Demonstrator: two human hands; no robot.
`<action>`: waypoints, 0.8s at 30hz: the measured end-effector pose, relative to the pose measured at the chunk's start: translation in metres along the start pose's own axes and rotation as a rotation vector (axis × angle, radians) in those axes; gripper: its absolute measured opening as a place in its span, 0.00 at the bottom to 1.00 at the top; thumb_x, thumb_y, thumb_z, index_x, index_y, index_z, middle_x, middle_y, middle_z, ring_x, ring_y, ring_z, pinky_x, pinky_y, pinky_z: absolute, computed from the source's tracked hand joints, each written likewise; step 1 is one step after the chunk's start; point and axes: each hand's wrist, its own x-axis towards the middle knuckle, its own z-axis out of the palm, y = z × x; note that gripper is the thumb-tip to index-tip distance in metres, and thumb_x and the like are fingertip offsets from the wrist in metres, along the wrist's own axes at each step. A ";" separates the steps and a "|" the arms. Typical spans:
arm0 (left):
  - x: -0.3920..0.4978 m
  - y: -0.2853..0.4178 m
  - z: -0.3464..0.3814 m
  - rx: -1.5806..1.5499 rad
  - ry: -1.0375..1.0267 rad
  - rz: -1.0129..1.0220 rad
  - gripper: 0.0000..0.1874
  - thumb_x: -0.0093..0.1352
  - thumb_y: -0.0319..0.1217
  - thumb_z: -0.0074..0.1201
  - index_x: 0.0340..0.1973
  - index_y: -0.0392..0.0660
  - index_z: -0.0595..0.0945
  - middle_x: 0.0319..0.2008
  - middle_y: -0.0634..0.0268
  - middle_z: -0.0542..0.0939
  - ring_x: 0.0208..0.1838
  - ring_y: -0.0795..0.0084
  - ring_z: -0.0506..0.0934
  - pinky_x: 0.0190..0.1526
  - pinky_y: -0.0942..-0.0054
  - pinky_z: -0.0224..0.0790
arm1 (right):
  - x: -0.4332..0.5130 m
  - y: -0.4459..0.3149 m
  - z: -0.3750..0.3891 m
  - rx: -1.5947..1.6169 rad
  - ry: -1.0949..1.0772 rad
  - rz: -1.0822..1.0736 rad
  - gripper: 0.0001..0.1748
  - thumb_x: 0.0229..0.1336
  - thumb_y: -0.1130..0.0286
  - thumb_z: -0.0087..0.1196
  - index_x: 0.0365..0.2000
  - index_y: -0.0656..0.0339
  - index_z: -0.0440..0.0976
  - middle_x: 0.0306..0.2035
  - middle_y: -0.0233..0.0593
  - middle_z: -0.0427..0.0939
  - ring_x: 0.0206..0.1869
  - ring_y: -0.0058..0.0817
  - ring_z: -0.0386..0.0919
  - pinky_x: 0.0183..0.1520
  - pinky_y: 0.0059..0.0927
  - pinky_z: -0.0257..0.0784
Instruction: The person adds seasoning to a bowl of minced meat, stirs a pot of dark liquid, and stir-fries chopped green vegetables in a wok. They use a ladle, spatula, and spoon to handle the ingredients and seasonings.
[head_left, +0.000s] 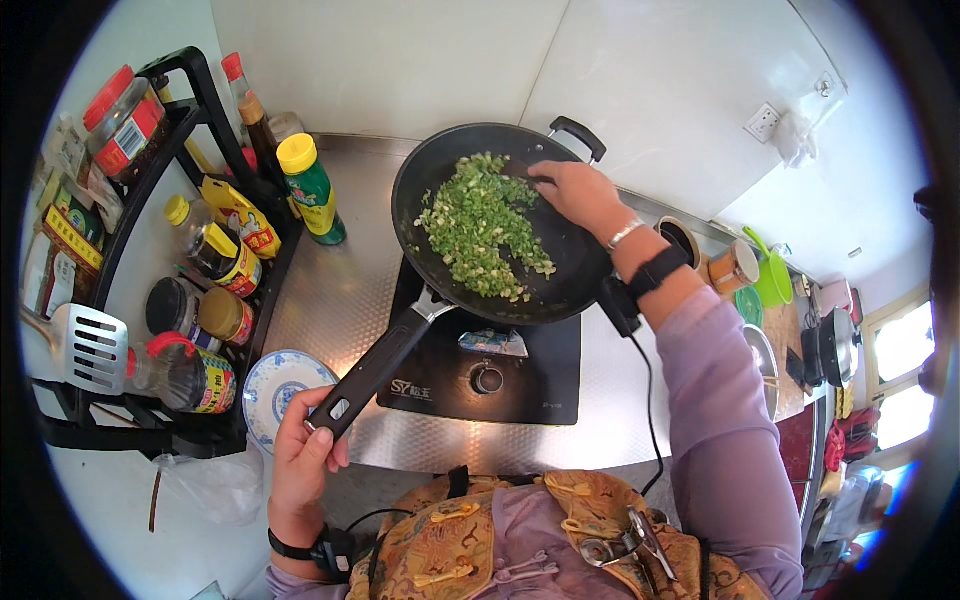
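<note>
A black frying pan (577, 262) with a long handle and a small loop handle sits over a gas cooktop (480, 382). Chopped green vegetable with pale bits (480, 225) is spread in its left and middle part. My left hand (307, 435) grips the end of the long handle (375, 367). Over the far right of the pan, my right hand (581, 195) holds a dark utensil (517, 169), probably a spatula; most of it is hidden by the hand and the food. Beneath the left hand's fingers lies a blue-patterned white plate (262, 375) on the steel counter.
On the left, a black rack (124, 225) holds jars and sauce bottles, with a slotted metal turner (94, 349) hanging in front. A green shaker bottle with a yellow cap (311, 191) stands behind the plate. To the right are a jar (733, 266) and a green ladle-like container (772, 277).
</note>
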 end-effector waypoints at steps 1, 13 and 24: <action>0.000 0.000 0.000 0.017 0.015 0.000 0.29 0.67 0.46 0.52 0.55 0.38 0.67 0.17 0.71 0.72 0.16 0.85 0.67 0.17 0.88 0.54 | 0.004 -0.005 0.007 0.051 -0.047 0.016 0.15 0.57 0.61 0.50 0.43 0.50 0.78 0.40 0.45 0.80 0.44 0.44 0.77 0.47 0.42 0.73; 0.002 0.002 -0.008 0.011 0.003 -0.036 0.28 0.67 0.43 0.53 0.55 0.39 0.67 0.21 0.70 0.76 0.21 0.84 0.71 0.21 0.87 0.59 | -0.048 0.046 -0.075 -0.007 -0.574 -0.155 0.15 0.53 0.65 0.54 0.41 0.57 0.79 0.39 0.44 0.81 0.42 0.40 0.79 0.48 0.35 0.72; 0.004 0.006 -0.009 0.024 0.001 -0.032 0.25 0.68 0.41 0.50 0.55 0.39 0.67 0.20 0.70 0.74 0.20 0.84 0.69 0.21 0.86 0.58 | -0.068 0.026 -0.085 0.069 -0.691 0.060 0.16 0.54 0.68 0.54 0.43 0.60 0.77 0.38 0.45 0.81 0.42 0.38 0.79 0.47 0.32 0.71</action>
